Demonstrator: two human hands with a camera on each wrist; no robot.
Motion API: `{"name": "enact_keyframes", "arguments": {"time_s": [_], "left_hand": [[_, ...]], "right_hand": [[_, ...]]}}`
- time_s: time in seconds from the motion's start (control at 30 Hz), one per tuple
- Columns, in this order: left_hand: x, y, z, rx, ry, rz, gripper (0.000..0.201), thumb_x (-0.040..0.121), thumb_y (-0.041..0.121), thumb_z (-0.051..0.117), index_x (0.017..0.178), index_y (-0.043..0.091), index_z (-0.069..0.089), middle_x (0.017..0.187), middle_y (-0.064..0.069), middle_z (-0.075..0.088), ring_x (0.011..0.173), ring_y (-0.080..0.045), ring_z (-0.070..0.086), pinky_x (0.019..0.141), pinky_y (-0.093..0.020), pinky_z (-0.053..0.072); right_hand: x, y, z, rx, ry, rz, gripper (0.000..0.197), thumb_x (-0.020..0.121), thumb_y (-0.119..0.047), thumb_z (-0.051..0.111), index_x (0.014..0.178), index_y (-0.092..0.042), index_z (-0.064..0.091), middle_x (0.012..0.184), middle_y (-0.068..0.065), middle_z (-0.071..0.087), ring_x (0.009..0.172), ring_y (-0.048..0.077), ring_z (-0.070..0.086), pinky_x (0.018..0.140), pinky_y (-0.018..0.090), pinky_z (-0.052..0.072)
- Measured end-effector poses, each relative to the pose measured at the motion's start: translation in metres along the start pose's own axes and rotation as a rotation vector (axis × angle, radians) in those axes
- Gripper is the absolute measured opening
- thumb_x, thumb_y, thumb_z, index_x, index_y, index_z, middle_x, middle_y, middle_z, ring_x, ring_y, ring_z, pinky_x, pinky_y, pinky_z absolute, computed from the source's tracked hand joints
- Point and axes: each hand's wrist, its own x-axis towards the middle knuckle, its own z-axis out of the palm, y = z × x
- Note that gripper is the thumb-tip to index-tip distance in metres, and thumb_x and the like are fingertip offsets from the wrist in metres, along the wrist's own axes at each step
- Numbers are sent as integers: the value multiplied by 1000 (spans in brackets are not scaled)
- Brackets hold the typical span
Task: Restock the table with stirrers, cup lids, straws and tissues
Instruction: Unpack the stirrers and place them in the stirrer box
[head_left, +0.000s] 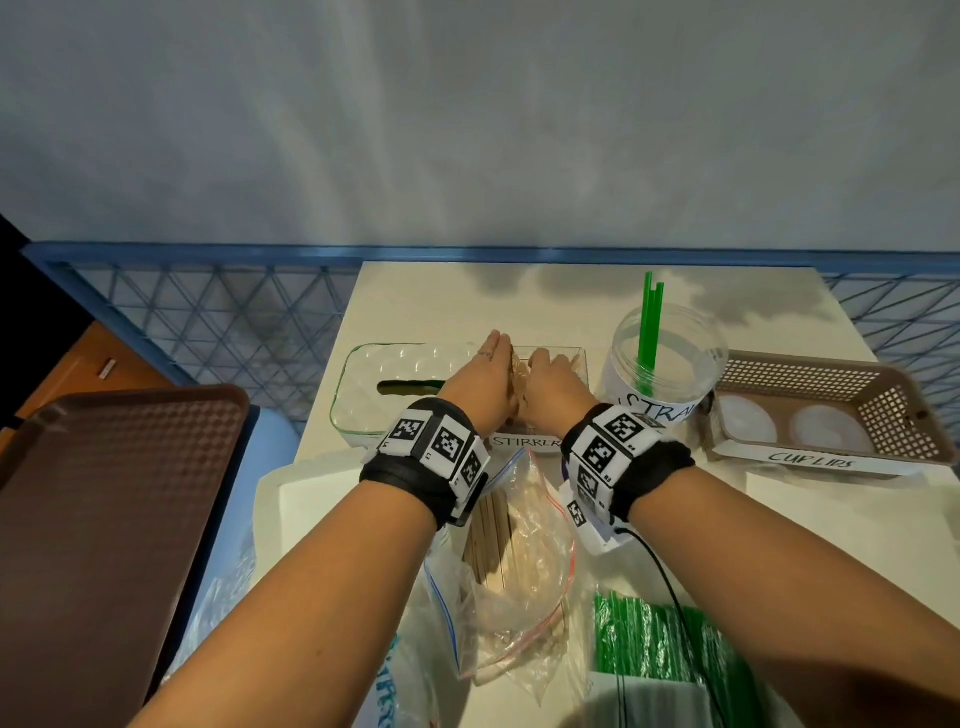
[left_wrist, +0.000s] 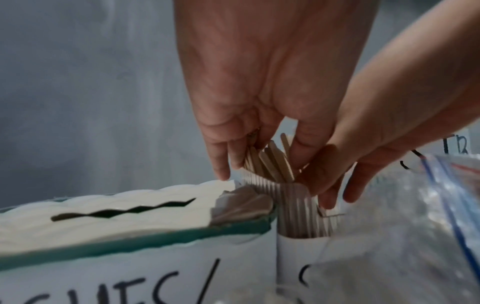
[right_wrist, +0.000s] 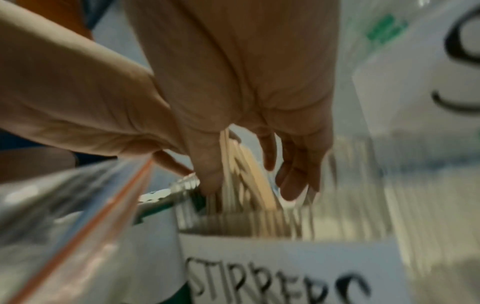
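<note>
Forearms fill the near part of the head view, both reaching away over a zip bag (head_left: 511, 561) that lies open on the table (head_left: 415, 301) with some wooden sticks inside. Right of the bag, a pack of green straws (head_left: 644, 639) is cut off by the bottom edge, and printed plastic at the near left is too cropped to read.

Beyond the wristbands, the left hand (head_left: 480, 382) and right hand (head_left: 553, 379) meet over the ribbed clear holder (right_wrist: 285, 222) labelled STIRRER. Between them stands a bundle of stirrers (left_wrist: 270, 162), lower ends inside the holder. Left fingers (left_wrist: 221, 162) are straight and close together against one side; right fingers (right_wrist: 293, 181) curl loosely round the other. The right wrist view is blurred, so exact contact is unclear.

Touching the holder's left side sits a tissue box (head_left: 374, 384) with a dark slot. To the right stand a clear straw jar (head_left: 670, 358) holding a few green straws, then a brown basket (head_left: 831, 410) marked CUP LIDS holding two pale lids.

Bare tabletop lies behind these, ending at a blue lattice rail (head_left: 208, 322) and grey wall. A brown tray (head_left: 104, 519) sits off the table's left edge.
</note>
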Motion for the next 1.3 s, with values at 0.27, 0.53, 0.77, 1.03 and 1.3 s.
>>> {"name": "enact_keyframes", "arguments": {"time_s": [0.27,0.53,0.77,1.03,1.3], "left_hand": [[3,4,4,-13,9,-11,62,94,5,42,149,5,12,158,-11,5,141,-25,27,114,-34,28],[6,2,5,-11,3,-5,61,95,4,41,149,4,11,158,-11,4,142,-24,26,114,-34,28],[2,2,1,-57,-2,8,64,93,0,42,149,4,10,158,-14,5,145,-23,18,115,-30,22],[-7,4,-6,-71,33,-16,72,89,1,49,149,7,10,157,-14,12,144,-25,20,115,-43,25],[-58,15,-33,-224,299,-70,39,91,13,53,127,6,41,125,-13,53,107,-24,56,83,-27,41]], "right_hand": [[7,4,9,-317,-179,-43,43,95,-31,43,130,-6,40,124,15,53,111,33,53,89,36,44],[-1,7,12,-174,2,-67,43,95,-11,36,137,-2,30,135,22,39,118,39,45,91,43,42],[0,8,14,28,28,-81,45,96,-10,41,136,-1,20,72,6,56,57,20,50,45,25,30],[-17,11,-3,-10,43,-110,68,87,-8,61,139,0,18,97,18,64,87,31,62,63,28,41],[-76,-7,-47,132,297,-250,27,90,-14,55,115,-6,57,109,11,63,97,23,59,84,33,47]]}}
